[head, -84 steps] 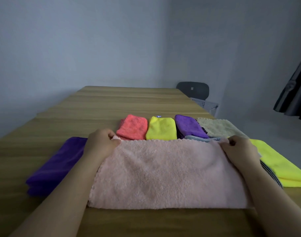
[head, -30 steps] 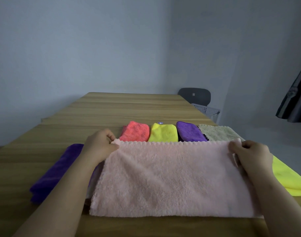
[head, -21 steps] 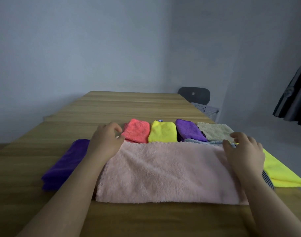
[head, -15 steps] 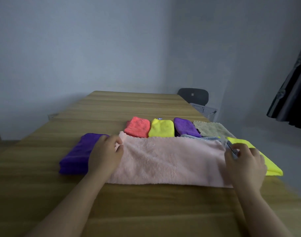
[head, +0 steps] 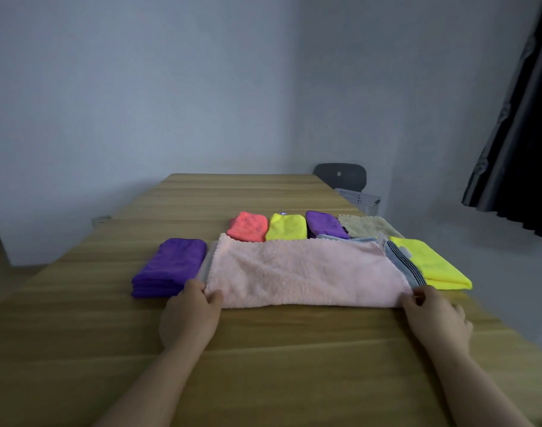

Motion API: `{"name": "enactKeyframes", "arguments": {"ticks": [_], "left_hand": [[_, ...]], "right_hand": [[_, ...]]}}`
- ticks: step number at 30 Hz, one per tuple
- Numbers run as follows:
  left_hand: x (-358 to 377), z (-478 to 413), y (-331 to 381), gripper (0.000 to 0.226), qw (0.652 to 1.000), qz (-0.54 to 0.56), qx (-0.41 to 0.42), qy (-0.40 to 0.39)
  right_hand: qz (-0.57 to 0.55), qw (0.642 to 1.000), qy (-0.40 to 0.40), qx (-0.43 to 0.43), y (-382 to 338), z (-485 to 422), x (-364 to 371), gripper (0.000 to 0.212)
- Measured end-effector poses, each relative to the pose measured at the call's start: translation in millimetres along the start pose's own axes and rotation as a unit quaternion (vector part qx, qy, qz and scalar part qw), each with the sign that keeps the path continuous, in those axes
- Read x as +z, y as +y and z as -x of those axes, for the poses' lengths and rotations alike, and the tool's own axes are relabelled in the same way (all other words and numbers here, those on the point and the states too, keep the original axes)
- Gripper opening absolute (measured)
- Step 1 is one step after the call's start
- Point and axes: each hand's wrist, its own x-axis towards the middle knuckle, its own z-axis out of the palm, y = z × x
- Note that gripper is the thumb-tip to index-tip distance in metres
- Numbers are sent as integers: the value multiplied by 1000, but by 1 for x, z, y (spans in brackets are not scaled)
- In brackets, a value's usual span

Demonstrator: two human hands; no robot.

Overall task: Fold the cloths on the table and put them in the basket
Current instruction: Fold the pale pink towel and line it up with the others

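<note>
We see the pink cloth (head: 303, 272) lying folded into a long band across the middle of the tabletop (head: 263, 359); the left hand (head: 189, 318) is at its near left corner, thumb on top and fingers curled about the edge, gripping it; the right hand (head: 434, 318) is at the near right corner, thumb and forefinger pinching the cloth there while the other fingers lie loose on the wood. Just left of the pink cloth sits a folded purple cloth (head: 171, 266); from under its right end a grey striped cloth (head: 405, 266) sticks out, and beside that lies a bright yellow cloth (head: 430, 266). Behind the pink cloth we find a row of small folded pieces: a coral cloth (head: 248, 226), a small yellow cloth (head: 286, 227), a small purple cloth (head: 325, 224), then a flat beige cloth (head: 368, 226). The basket (head: 359, 198) (pale, perforated) stands off the tabletop's far right edge, before a dark chair (head: 340, 175), well apart from both hands; a dark curtain (head: 516, 134) hangs at the right
</note>
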Motion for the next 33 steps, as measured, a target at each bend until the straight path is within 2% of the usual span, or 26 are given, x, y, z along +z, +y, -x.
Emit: {"name": "enactKeyframes", "arguments": {"ticks": [2, 4, 7, 11, 14, 18, 20, 24, 25, 27, 29, 30, 31, 33], "left_hand": [[-3, -2, -1, 32, 999, 28, -6, -14], [-7, -4, -4, 27, 996, 80, -17, -20], [-13, -7, -7, 19, 990, 132, -27, -50], [-22, -10, -8, 21, 989, 102, -9, -105], [-22, -11, -5, 21, 986, 135, -3, -100], [-22, -14, -5, 11, 968, 237, -64, -54], [-23, -16, -9, 9, 968, 234, -78, -49], [-18, -14, -13, 16, 996, 62, -8, -56], [-18, -13, -12, 16, 999, 31, 9, -36], [-14, -9, -10, 22, 995, -11, 73, 60], [-2, -9, -8, 40, 972, -36, 190, 134], [4, -9, -6, 47, 957, -62, 253, 129], [8, -9, -2, 56, 947, -97, 295, 87], [17, -8, 4, 78, 941, -152, 300, -42]], "right_hand": [[-29, 1000, 5, -4, 0, -2, 1, 9], [-60, 998, 17, -1, 0, -3, 2, 7], [-72, 997, 14, 2, 1, -6, 4, 12], [-60, 998, 4, 16, 0, -11, 5, 22], [-51, 999, -1, 15, -1, -15, 6, 24], [-94, 994, 39, 27, 1, -20, 6, 20], [-103, 993, 51, 34, 1, -20, 6, 16], [-77, 996, 39, 32, 1, -15, 8, 9], [-67, 997, 33, 32, 1, -15, 8, 11], [-50, 998, 22, 39, -1, -15, 6, 21], [-27, 998, 5, 48, -3, -14, 5, 29], [-12, 999, -6, 49, -3, -14, 5, 33], [4, 999, -17, 46, -3, -14, 6, 36], [26, 999, -25, 41, -2, -12, 6, 37]]}}
